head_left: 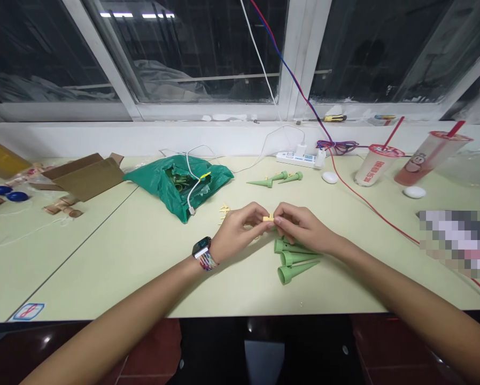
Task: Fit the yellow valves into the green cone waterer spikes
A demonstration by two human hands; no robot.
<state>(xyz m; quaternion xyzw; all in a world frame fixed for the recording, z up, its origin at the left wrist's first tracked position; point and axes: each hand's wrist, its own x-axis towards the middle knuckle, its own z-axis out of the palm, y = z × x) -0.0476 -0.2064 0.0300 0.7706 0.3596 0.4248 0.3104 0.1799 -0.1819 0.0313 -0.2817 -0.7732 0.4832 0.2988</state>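
A long pale green workbench (103, 278) runs beneath a white-framed window (192, 53). Its far side holds a crumpled green plastic bag (179, 184), an open brown cardboard box (85, 176), a white power strip (298, 159) trailing cables, and two translucent plastic drink cups (432, 160) with red straws, all pushed back, seemingly to leave the near bench free for the hands. Nearer, a cluster of matt green plastic cone spikes (296, 258) lies just below the hands, within easy reach, points to the right. More green spikes (274, 181) sit apart farther back, and a few small pale yellow plastic pieces (224, 211) lie left of the hands. The left hand (235, 232) and right hand (304, 227) meet above the bench, fingers curled and closed, pinching a small yellow plastic piece (268, 218) between them, a grip that suits fine handling. Whether the right fingers also grasp something green cannot be told. A black smartwatch (201, 247) circles the left wrist.
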